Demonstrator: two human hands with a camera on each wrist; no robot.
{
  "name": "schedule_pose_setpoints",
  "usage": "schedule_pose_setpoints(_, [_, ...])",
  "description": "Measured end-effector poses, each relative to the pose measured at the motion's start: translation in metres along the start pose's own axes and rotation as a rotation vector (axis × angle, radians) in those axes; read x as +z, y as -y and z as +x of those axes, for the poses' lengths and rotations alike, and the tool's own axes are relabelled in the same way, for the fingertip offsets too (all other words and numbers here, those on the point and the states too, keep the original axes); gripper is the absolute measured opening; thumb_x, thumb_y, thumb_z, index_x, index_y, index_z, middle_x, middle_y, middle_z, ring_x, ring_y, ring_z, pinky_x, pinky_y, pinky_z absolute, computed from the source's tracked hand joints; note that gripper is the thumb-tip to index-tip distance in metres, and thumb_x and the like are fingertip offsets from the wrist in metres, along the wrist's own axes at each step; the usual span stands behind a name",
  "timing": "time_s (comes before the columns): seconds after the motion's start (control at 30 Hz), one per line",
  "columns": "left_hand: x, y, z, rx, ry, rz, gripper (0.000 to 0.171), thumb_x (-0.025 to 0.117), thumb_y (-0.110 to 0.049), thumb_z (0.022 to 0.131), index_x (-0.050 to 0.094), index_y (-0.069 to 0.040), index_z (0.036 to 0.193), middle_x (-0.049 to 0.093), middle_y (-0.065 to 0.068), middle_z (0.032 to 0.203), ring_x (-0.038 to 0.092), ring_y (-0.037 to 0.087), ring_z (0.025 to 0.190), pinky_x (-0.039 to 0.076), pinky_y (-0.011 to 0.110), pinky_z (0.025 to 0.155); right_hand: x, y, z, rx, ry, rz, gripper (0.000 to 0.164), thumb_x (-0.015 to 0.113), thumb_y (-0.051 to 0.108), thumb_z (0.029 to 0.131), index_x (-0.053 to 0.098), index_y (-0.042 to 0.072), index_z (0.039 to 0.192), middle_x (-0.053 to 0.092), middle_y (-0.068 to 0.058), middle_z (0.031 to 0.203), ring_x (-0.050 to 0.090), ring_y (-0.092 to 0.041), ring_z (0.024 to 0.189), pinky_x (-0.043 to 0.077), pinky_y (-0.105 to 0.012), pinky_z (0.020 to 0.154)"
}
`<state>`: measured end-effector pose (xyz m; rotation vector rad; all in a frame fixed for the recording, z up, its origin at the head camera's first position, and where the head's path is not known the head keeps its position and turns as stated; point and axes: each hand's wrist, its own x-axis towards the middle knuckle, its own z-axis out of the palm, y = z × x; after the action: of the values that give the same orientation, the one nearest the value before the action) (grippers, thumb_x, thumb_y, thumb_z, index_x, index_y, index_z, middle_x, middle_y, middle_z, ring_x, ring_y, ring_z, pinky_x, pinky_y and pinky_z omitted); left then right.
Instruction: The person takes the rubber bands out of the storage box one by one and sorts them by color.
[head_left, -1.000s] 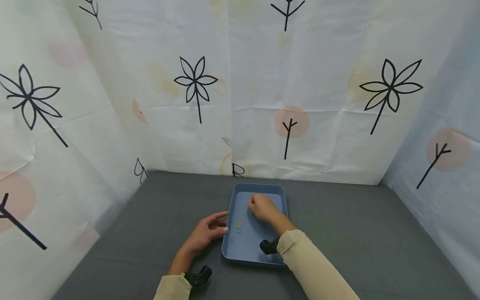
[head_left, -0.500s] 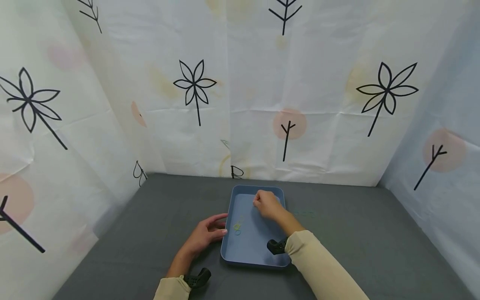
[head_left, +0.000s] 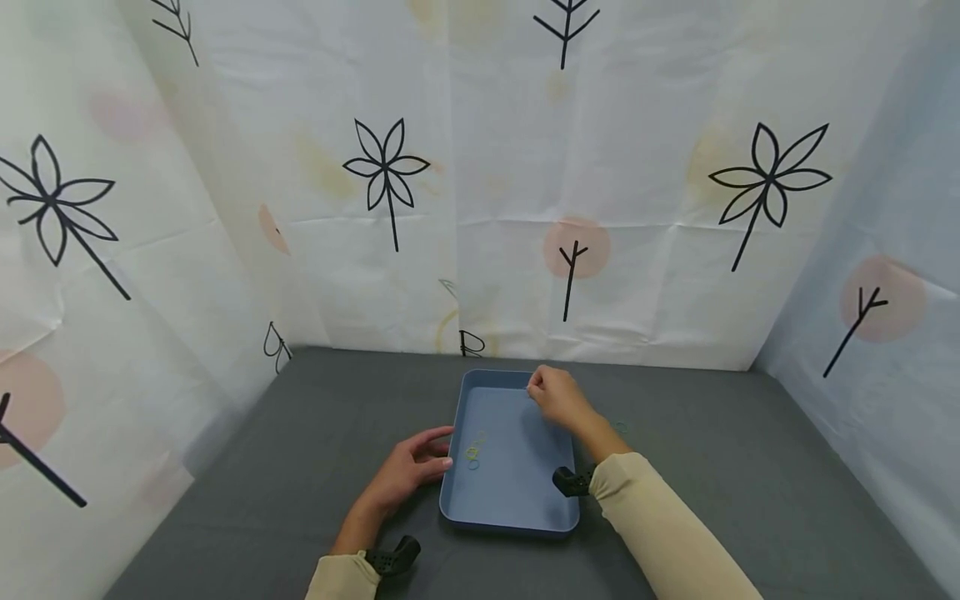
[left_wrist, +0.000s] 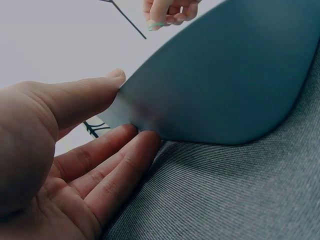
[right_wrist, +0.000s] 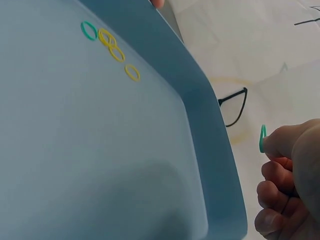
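Note:
A blue rectangular tray [head_left: 510, 504] lies on the grey cloth. My left hand [head_left: 415, 461] rests at its left side, the thumb at the rim and loosely bent fingertips against the outer wall. Over the tray's far right corner is my right hand [head_left: 561, 396], its fingers curled. Between thumb and forefinger it pinches a small green rubber band [right_wrist: 262, 140], raised above the rim in the right wrist view. Inside the tray, near the left wall, lie a green rubber band [right_wrist: 89, 31] and several yellow rubber bands [right_wrist: 132, 73], some of them overlapping.
On the cloth to the right of the tray lies another green rubber band [head_left: 621, 427], close beside the right forearm. The grey cloth [head_left: 720, 467] covers the table. White printed sheets [head_left: 495, 275] stand behind and at both sides.
My right hand has moved right and away from me, from over the tray's middle to its far right corner. The right forearm now covers part of the green row on the cloth. My left hand stays put.

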<state>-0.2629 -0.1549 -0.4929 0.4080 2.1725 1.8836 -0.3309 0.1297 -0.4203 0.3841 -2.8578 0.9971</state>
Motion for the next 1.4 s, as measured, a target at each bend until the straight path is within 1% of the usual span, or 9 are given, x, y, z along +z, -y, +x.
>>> schedule_pose_setpoints(0.1, [0.001, -0.001, 0.000, 0.010, 0.000, -0.007, 0.056, 0.069, -0.016, 0.093, 0.047, -0.005, 0.143, 0.055, 0.024, 0.129, 0.060, 0.030, 0.109, 0.052, 0.042, 0.090, -0.003, -0.005, -0.001, 0.005, -0.010, -0.010, 0.009, 0.058, 0.009, 0.096, 0.059, 0.005, 0.088, 0.056, -0.004, 0.078, 0.050, -0.018, 0.065, 0.043, -0.033, 0.058])
schedule_pose_setpoints(0.27, [0.001, -0.001, 0.001, 0.008, 0.001, -0.007, 0.055, 0.067, -0.014, 0.094, 0.046, -0.004, 0.143, 0.054, 0.025, 0.130, 0.060, 0.030, 0.109, 0.052, 0.041, 0.090, -0.008, -0.012, -0.004, 0.018, -0.012, -0.008, 0.009, 0.056, 0.009, 0.096, 0.059, 0.005, 0.089, 0.057, -0.004, 0.079, 0.050, -0.018, 0.065, 0.044, -0.034, 0.058])
schedule_pose_setpoints(0.47, [0.001, -0.001, 0.001, 0.007, 0.005, -0.019, 0.056, 0.067, -0.014, 0.094, 0.045, -0.003, 0.144, 0.053, 0.026, 0.130, 0.060, 0.032, 0.110, 0.052, 0.041, 0.089, -0.015, -0.021, -0.009, 0.029, -0.032, -0.008, 0.010, 0.054, 0.008, 0.097, 0.058, 0.004, 0.088, 0.056, -0.004, 0.078, 0.050, -0.018, 0.063, 0.043, -0.034, 0.057])
schedule_pose_setpoints(0.67, [0.001, 0.000, 0.001, -0.008, 0.003, -0.023, 0.058, 0.069, -0.018, 0.092, 0.046, -0.004, 0.144, 0.054, 0.025, 0.130, 0.060, 0.029, 0.109, 0.052, 0.041, 0.089, -0.019, -0.034, -0.015, 0.017, -0.056, -0.041, 0.009, 0.056, 0.005, 0.094, 0.058, 0.003, 0.086, 0.056, -0.005, 0.075, 0.051, -0.019, 0.064, 0.045, -0.037, 0.062])
schedule_pose_setpoints(0.87, [0.001, -0.002, 0.001, -0.009, 0.005, -0.039, 0.057, 0.068, -0.014, 0.093, 0.044, -0.002, 0.144, 0.053, 0.027, 0.130, 0.060, 0.030, 0.108, 0.052, 0.042, 0.089, -0.022, -0.048, -0.023, 0.017, -0.072, -0.045, 0.008, 0.056, 0.005, 0.094, 0.058, 0.002, 0.087, 0.057, -0.006, 0.079, 0.052, -0.020, 0.068, 0.047, -0.040, 0.066])
schedule_pose_setpoints(1.07, [0.001, -0.002, 0.000, -0.001, 0.012, -0.039, 0.056, 0.065, -0.011, 0.094, 0.043, -0.002, 0.145, 0.053, 0.027, 0.130, 0.060, 0.032, 0.109, 0.052, 0.042, 0.088, -0.026, -0.060, -0.030, 0.016, -0.083, -0.072, 0.009, 0.056, 0.005, 0.095, 0.057, 0.002, 0.086, 0.055, -0.005, 0.076, 0.050, -0.020, 0.066, 0.046, -0.041, 0.065])
schedule_pose_setpoints(1.2, [0.000, 0.001, 0.000, -0.006, 0.016, -0.034, 0.056, 0.066, -0.012, 0.094, 0.044, -0.003, 0.145, 0.054, 0.026, 0.129, 0.060, 0.030, 0.109, 0.052, 0.041, 0.088, -0.029, -0.068, -0.033, 0.039, -0.072, -0.077, 0.010, 0.055, 0.006, 0.096, 0.057, 0.003, 0.087, 0.055, -0.004, 0.076, 0.049, -0.019, 0.065, 0.044, -0.038, 0.062])
schedule_pose_setpoints(1.3, [-0.001, 0.003, 0.001, 0.002, 0.018, -0.027, 0.056, 0.067, -0.014, 0.093, 0.045, -0.004, 0.144, 0.055, 0.024, 0.128, 0.061, 0.028, 0.108, 0.053, 0.040, 0.088, -0.031, -0.072, -0.036, 0.062, -0.064, -0.077, 0.010, 0.055, 0.007, 0.096, 0.058, 0.003, 0.088, 0.055, -0.005, 0.077, 0.048, -0.019, 0.064, 0.043, -0.037, 0.060])
schedule_pose_setpoints(1.4, [-0.001, 0.003, 0.001, 0.017, 0.018, -0.024, 0.057, 0.068, -0.015, 0.093, 0.044, -0.003, 0.144, 0.056, 0.024, 0.127, 0.061, 0.028, 0.107, 0.053, 0.040, 0.088, -0.034, -0.076, -0.038, 0.069, -0.065, -0.088, 0.009, 0.056, 0.007, 0.096, 0.058, 0.002, 0.089, 0.056, -0.005, 0.077, 0.049, -0.019, 0.065, 0.044, -0.038, 0.061])
